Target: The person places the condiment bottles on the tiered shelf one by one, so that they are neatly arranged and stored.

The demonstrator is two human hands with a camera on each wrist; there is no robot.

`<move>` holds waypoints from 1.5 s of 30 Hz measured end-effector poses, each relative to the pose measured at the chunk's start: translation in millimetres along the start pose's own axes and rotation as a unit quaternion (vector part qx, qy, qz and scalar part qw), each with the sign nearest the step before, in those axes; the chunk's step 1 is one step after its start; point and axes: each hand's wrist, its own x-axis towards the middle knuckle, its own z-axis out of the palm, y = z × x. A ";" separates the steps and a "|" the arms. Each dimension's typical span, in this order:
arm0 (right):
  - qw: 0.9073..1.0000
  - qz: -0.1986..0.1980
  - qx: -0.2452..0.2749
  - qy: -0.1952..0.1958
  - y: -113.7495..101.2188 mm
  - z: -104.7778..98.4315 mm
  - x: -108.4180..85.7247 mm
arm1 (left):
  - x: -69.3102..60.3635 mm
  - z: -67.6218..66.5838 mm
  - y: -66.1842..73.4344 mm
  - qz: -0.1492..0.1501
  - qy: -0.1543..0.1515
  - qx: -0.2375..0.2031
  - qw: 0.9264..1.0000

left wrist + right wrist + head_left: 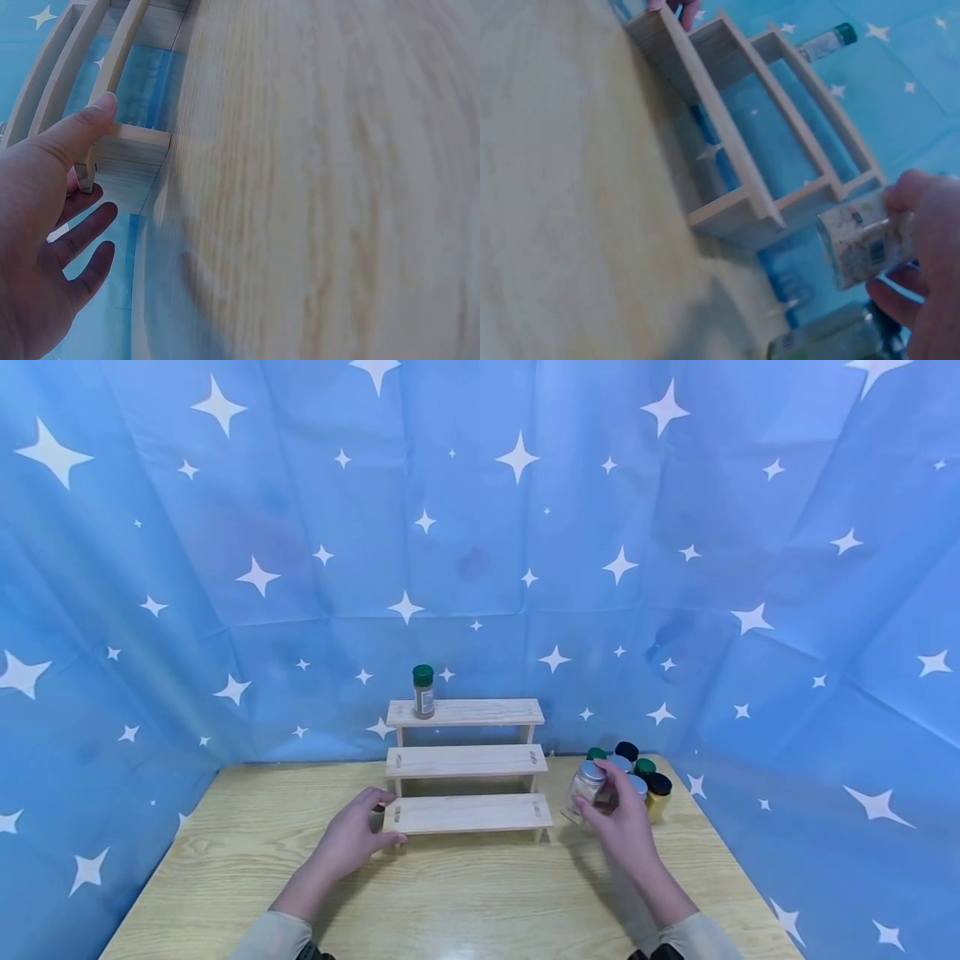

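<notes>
My left hand (354, 835) pinches the left end of the lowest step of a three-tier wooden shelf rack (471, 812). In the left wrist view, the thumb (90, 124) lies on the board's edge, with other fingers spread below. Between thumb and fingers, my right hand (626, 822) holds a clear spice jar (585, 789) with a silver lid, slightly tilted, right of the rack. Pale flaky contents and a barcode label show on this jar (866, 238) in the right wrist view. A green-capped spice bottle (423, 693) stands at the left of the top step.
Several more jars cluster behind and beside my right hand, with green, silver and black lids, among them a yellow jar (657, 797). The wooden table (480, 902) runs up to a blue star-patterned cloth (480, 568) behind and at both sides.
</notes>
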 end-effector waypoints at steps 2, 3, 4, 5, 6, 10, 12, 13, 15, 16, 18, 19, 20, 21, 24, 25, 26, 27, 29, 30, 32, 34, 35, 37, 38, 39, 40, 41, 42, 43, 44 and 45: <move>1.000 -0.009 0.003 -0.007 -3.2 -0.5 5.9 | -0.6 -0.3 -0.1 0.000 0.000 0.001 1.000; 1.000 -0.016 0.003 -0.010 -4.7 -0.8 8.9 | -0.6 -0.3 -0.1 -0.001 0.001 0.001 1.000; 1.000 -0.023 0.003 -0.014 -6.2 -1.1 11.7 | -0.7 -0.4 0.0 -0.001 0.001 0.001 1.000; 0.999 -0.031 0.004 -0.016 -7.8 -1.5 14.6 | -0.7 -0.5 0.1 -0.001 0.001 0.001 1.000; 0.999 -0.039 0.004 -0.019 -9.3 -1.8 17.5 | -0.6 -0.5 0.1 0.000 0.000 0.002 1.000; 0.998 -0.058 0.005 -0.034 -16.8 -2.9 28.8 | 0.0 -0.2 0.4 0.001 0.000 0.001 1.000; 0.997 -0.064 0.009 -0.042 -20.9 -2.5 34.5 | 0.1 0.0 0.4 0.001 0.000 -0.001 1.000; 0.997 -0.065 0.011 -0.046 -23.5 -1.9 37.2 | 0.1 0.1 0.2 0.001 0.001 -0.001 1.000; 0.996 -0.075 0.017 -0.051 -27.8 -0.5 42.5 | -0.1 0.2 0.1 0.001 0.000 -0.003 1.000; 0.995 -0.078 0.020 -0.052 -30.5 0.6 45.1 | -0.3 0.1 0.1 0.000 0.000 -0.002 1.000; 0.994 -0.088 0.032 -0.055 -35.3 3.0 50.4 | -0.6 -0.2 0.1 0.000 0.001 -0.003 1.000; 0.993 -0.091 0.038 -0.057 -38.0 4.1 53.0 | -0.7 -0.3 0.2 0.000 0.001 -0.003 1.000; 0.993 -0.096 0.043 -0.059 -39.8 5.5 55.9 | -0.7 -0.4 0.4 0.000 0.001 -0.004 1.000; 0.992 -0.098 0.048 -0.062 -41.5 6.9 58.4 | -0.6 -0.3 0.2 0.000 0.001 -0.005 1.000; 0.990 -0.108 0.056 -0.071 -45.5 11.8 65.8 | 0.0 0.3 -0.3 -0.001 0.002 -0.008 1.000; 0.989 -0.109 0.058 -0.075 -46.5 13.6 68.1 | 0.2 0.6 -0.6 -0.001 0.002 -0.009 1.000; 0.989 -0.111 0.058 -0.078 -47.1 15.5 70.6 | 0.3 0.9 -1.0 -0.002 0.002 -0.010 1.000; 0.989 -0.111 0.060 -0.080 -48.3 17.0 72.9 | 0.4 1.0 -1.3 -0.003 0.002 -0.010 1.000; 0.988 -0.110 0.062 -0.087 -50.1 20.5 78.0 | 0.6 1.0 -1.6 -0.003 0.002 -0.010 1.000; 0.988 -0.110 0.065 -0.091 -51.6 21.6 80.7 | 0.6 1.1 -1.8 -0.003 0.002 -0.009 1.000; 0.987 -0.110 0.066 -0.097 -54.7 24.0 86.7 | 0.8 1.0 -2.3 -0.003 0.002 -0.007 1.000; 0.985 -0.114 0.067 -0.106 -58.4 26.1 93.4 | 1.0 0.6 -2.4 -0.002 0.004 -0.006 1.000; 0.985 -0.118 0.067 -0.111 -60.2 26.9 97.1 | 0.9 0.5 -2.4 -0.001 0.004 -0.005 1.000; 0.982 -0.126 0.070 -0.120 -64.4 29.2 104.5 | 0.7 0.1 -2.2 0.000 0.005 -0.004 1.000; 0.981 -0.131 0.071 -0.125 -66.3 30.5 108.3 | 0.6 0.0 -2.0 0.001 0.006 -0.004 1.000; 0.980 -0.134 0.074 -0.131 -68.4 31.6 112.1 | 0.5 -0.1 -1.9 0.001 0.007 -0.004 1.000; 0.978 -0.136 0.078 -0.136 -70.1 33.0 115.7 | 0.2 0.0 -1.9 0.002 0.007 -0.005 1.000; 0.977 -0.139 0.080 -0.139 -72.0 34.4 119.1 | 0.3 0.2 -2.2 0.002 0.007 -0.006 1.000; 0.976 -0.139 0.085 -0.142 -73.9 35.8 122.4 | 0.2 0.5 -2.5 0.002 0.006 -0.006 1.000; 0.976 -0.137 0.089 -0.145 -75.7 37.1 125.3 | 0.1 0.7 -2.8 0.003 0.004 -0.006 1.000; 0.975 -0.136 0.094 -0.147 -77.5 38.6 128.1 | 0.2 1.2 -3.3 0.004 0.004 -0.005 1.000; 0.975 -0.133 0.097 -0.149 -79.9 39.8 130.5 | 0.2 1.5 -3.6 0.003 0.002 -0.005 1.000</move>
